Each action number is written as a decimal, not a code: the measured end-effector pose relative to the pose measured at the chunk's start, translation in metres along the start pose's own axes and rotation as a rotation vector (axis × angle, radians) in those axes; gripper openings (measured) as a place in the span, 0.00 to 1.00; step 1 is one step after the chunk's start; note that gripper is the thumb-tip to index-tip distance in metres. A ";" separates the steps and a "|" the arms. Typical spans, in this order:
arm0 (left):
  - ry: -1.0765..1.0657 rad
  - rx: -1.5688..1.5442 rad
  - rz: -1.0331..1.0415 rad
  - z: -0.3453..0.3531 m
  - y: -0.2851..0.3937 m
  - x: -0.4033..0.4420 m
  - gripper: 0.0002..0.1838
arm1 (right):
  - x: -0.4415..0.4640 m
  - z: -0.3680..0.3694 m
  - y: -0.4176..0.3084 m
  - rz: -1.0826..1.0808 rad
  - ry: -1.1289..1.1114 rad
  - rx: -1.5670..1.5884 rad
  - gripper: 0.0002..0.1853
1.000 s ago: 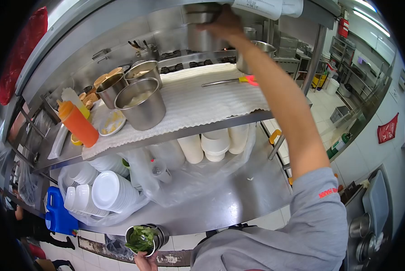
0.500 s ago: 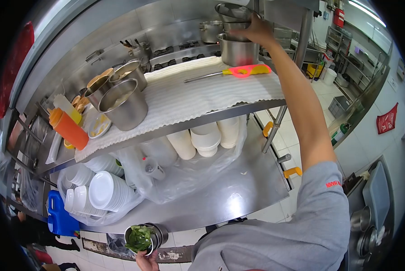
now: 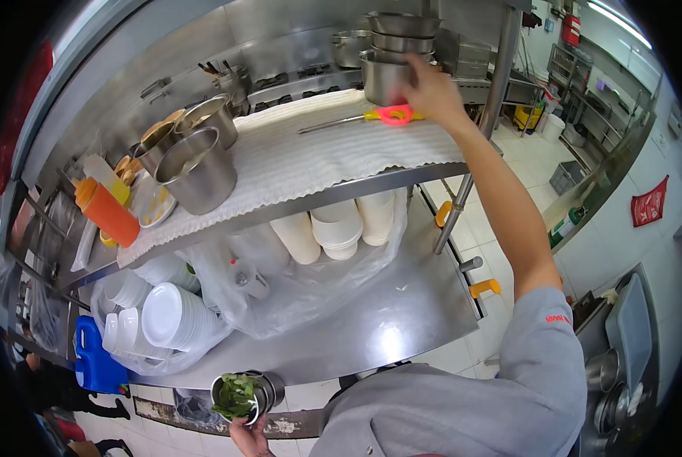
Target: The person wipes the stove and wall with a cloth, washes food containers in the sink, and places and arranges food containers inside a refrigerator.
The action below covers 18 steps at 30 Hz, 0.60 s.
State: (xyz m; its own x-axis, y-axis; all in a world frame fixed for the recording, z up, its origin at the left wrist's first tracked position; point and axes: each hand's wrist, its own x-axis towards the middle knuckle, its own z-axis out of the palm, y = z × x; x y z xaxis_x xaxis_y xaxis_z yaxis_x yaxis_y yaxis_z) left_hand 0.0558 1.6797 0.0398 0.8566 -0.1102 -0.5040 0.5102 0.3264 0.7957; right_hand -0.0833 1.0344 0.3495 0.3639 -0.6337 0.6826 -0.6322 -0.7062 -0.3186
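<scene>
At the lower edge, my left hand [image 3: 251, 437] is closed around the base of a metal container [image 3: 269, 391] holding green leaves [image 3: 235, 393]; it looks like several nested together. My right hand [image 3: 435, 93], slightly blurred, reaches over the shelf with fingers apart and nothing seen in them. It is in front of the large metal pot [image 3: 383, 79], whose right side it partly hides; I cannot tell whether it touches. Metal bowls [image 3: 403, 27] are stacked in that pot. Just below the hand lies a yellow and pink long-nosed lighter [image 3: 393, 115] on the white cloth [image 3: 303, 152].
Metal pots [image 3: 198, 171] and an orange squeeze bottle [image 3: 109, 212] stand on the shelf's left. Underneath are white plates [image 3: 175, 315], foam bowls [image 3: 336, 228] and a plastic bag [image 3: 280, 312]. A steel post [image 3: 501, 72] rises right of the shelf. A blue jug [image 3: 97, 358] stands lower left.
My right hand has come down from the stacked bowls to the front of the large pot, above the lighter. The left hand keeps the leaf-filled container. The view has shifted slightly.
</scene>
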 end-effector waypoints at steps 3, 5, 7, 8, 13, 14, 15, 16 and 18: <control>0.040 0.040 -0.033 -0.007 -0.006 -0.002 0.20 | 0.000 0.017 -0.012 -0.081 -0.073 -0.115 0.32; 0.030 -0.053 -0.014 -0.004 -0.007 -0.009 0.23 | 0.021 0.030 -0.019 0.000 -0.090 -0.181 0.33; 0.014 -0.064 -0.005 -0.016 -0.013 -0.009 0.24 | 0.026 0.032 -0.028 0.118 -0.142 -0.108 0.36; 0.008 -0.100 0.006 -0.022 -0.017 -0.008 0.25 | 0.028 0.033 -0.033 0.188 -0.120 -0.104 0.37; -0.016 -0.153 0.032 -0.058 -0.032 -0.025 0.27 | 0.026 0.040 -0.026 0.200 0.042 -0.072 0.34; 0.023 -0.171 0.036 -0.067 -0.036 -0.029 0.27 | 0.027 0.039 -0.025 0.172 0.037 -0.043 0.32; 0.058 -0.187 0.043 -0.074 -0.040 -0.033 0.27 | 0.025 0.041 -0.024 0.174 0.045 -0.039 0.32; 0.143 -0.149 0.070 -0.076 -0.039 -0.047 0.27 | 0.024 0.042 -0.025 0.126 0.058 -0.024 0.32; 0.151 -0.130 0.076 -0.087 -0.039 -0.060 0.24 | 0.022 0.036 -0.031 0.085 0.081 -0.007 0.32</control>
State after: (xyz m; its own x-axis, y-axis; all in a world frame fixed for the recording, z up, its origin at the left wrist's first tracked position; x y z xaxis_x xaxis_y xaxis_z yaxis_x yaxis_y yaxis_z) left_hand -0.0223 1.7554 0.0095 0.8662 0.0578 -0.4964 0.4217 0.4483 0.7881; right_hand -0.0313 1.0313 0.3510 0.2519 -0.6635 0.7045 -0.6634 -0.6485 -0.3735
